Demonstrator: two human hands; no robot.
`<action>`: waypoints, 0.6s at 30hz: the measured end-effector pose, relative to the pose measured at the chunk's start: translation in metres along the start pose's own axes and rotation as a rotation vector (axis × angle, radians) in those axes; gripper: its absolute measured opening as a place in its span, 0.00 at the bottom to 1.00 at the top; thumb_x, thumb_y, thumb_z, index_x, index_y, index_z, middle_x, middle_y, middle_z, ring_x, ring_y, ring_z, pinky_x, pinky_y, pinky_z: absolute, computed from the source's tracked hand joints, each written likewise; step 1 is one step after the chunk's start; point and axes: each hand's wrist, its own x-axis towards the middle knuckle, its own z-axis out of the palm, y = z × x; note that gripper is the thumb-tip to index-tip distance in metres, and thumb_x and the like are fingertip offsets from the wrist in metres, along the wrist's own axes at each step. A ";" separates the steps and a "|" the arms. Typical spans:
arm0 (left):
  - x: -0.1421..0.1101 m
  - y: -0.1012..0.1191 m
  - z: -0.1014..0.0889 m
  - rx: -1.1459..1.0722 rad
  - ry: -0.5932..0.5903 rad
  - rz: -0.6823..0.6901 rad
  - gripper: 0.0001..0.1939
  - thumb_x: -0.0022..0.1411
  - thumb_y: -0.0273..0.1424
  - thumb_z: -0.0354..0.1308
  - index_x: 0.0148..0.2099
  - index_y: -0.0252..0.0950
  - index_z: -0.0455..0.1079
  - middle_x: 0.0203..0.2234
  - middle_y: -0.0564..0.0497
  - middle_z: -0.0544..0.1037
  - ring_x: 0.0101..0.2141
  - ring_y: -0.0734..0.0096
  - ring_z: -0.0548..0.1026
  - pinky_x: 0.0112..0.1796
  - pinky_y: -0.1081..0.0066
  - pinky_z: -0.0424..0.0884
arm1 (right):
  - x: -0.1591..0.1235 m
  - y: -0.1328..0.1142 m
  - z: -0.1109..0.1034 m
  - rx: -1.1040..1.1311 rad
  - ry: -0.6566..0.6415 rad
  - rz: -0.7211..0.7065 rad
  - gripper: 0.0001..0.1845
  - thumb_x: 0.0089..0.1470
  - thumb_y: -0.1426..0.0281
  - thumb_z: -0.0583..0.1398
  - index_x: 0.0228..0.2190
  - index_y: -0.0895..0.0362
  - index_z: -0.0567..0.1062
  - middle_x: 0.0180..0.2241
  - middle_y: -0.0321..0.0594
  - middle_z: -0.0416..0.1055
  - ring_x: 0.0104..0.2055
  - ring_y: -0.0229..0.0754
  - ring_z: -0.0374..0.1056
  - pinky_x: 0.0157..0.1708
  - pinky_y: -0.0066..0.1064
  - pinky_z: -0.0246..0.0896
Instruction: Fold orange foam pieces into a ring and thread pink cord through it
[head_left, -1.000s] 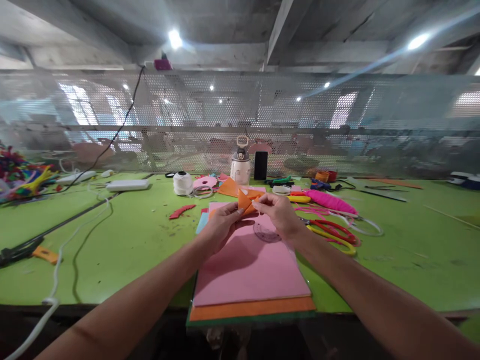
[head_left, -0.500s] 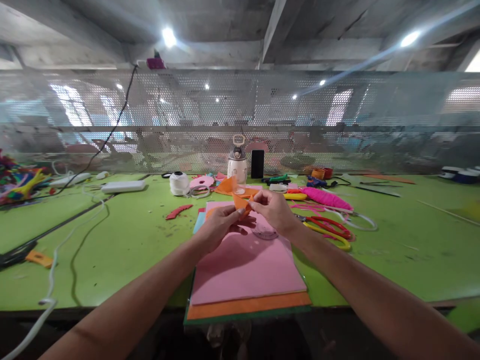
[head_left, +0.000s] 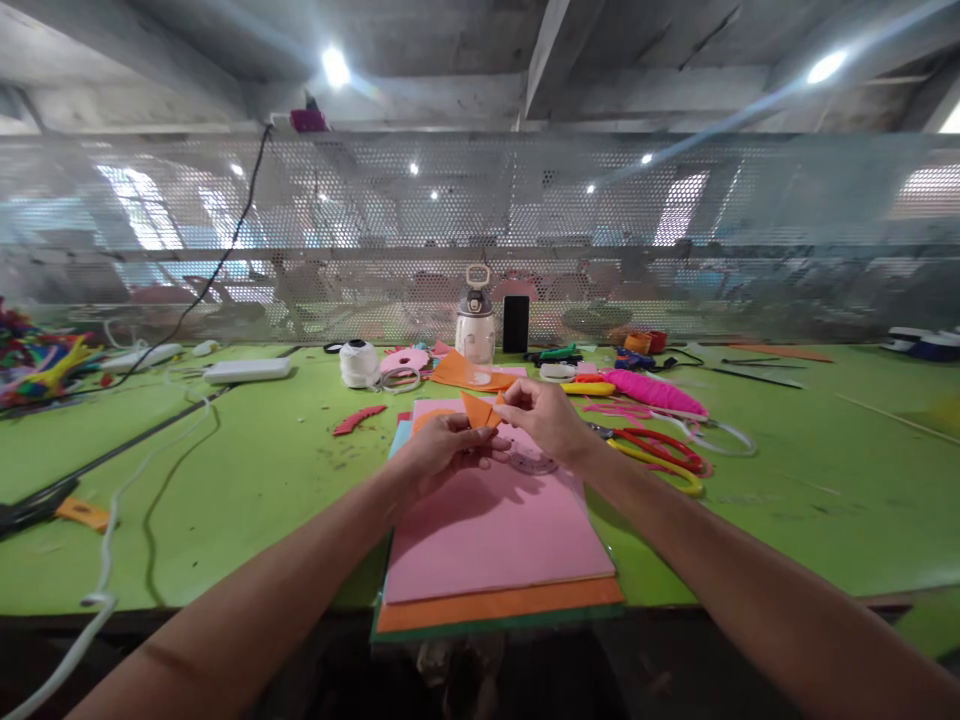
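Observation:
Between my two hands, a small folded piece of orange paper (head_left: pixel 478 409) is held up over a stack of coloured sheets. My left hand (head_left: pixel 442 447) grips its lower edge between thumb and fingers. With thumb and index finger, my right hand (head_left: pixel 541 415) pinches the right corner. Below lies a pink sheet (head_left: pixel 495 540) on top of an orange sheet (head_left: pixel 502 605), with a green edge under them. A clear protractor (head_left: pixel 534 462) rests on the pink sheet, partly hidden by my right hand.
Red- and yellow-handled scissors (head_left: pixel 660 452) lie right of the stack, near a pink yarn bundle (head_left: pixel 652 392). Behind stand a white bottle (head_left: pixel 475 335) and a black phone (head_left: pixel 515 324). White string (head_left: pixel 359 364), a red paper strip (head_left: pixel 358 419) and a power bank (head_left: pixel 247 370) are left.
The orange paper has tilted in my hands, its upper point now lower and leaning left. Both hands keep hold of it in nearly the same place.

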 end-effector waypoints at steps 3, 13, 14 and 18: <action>0.001 -0.003 0.003 0.079 0.040 0.051 0.06 0.57 0.25 0.62 0.37 0.28 0.70 0.25 0.42 0.81 0.22 0.73 0.77 0.23 0.76 0.69 | 0.000 0.000 0.000 0.043 -0.014 0.041 0.09 0.44 0.68 0.63 0.21 0.57 0.68 0.19 0.32 0.67 0.23 0.35 0.60 0.26 0.29 0.55; 0.003 -0.007 0.006 0.266 0.118 0.137 0.16 0.51 0.40 0.65 0.32 0.33 0.66 0.13 0.55 0.72 0.11 0.83 0.58 0.15 0.78 0.48 | -0.001 0.003 0.000 0.249 -0.162 0.207 0.11 0.45 0.64 0.64 0.26 0.58 0.70 0.20 0.34 0.68 0.21 0.33 0.63 0.21 0.26 0.57; 0.003 -0.007 0.005 0.266 0.115 0.140 0.16 0.51 0.40 0.65 0.32 0.34 0.66 0.13 0.55 0.71 0.11 0.83 0.58 0.16 0.78 0.49 | -0.001 0.003 -0.001 0.256 -0.195 0.221 0.13 0.45 0.62 0.64 0.25 0.59 0.71 0.20 0.35 0.68 0.21 0.33 0.62 0.19 0.26 0.55; 0.000 -0.003 0.005 0.236 0.066 0.103 0.16 0.51 0.40 0.65 0.33 0.33 0.67 0.14 0.54 0.73 0.13 0.82 0.60 0.18 0.77 0.52 | -0.002 0.004 0.000 0.252 -0.243 0.226 0.16 0.45 0.59 0.63 0.20 0.60 0.71 0.16 0.31 0.62 0.17 0.30 0.55 0.18 0.25 0.48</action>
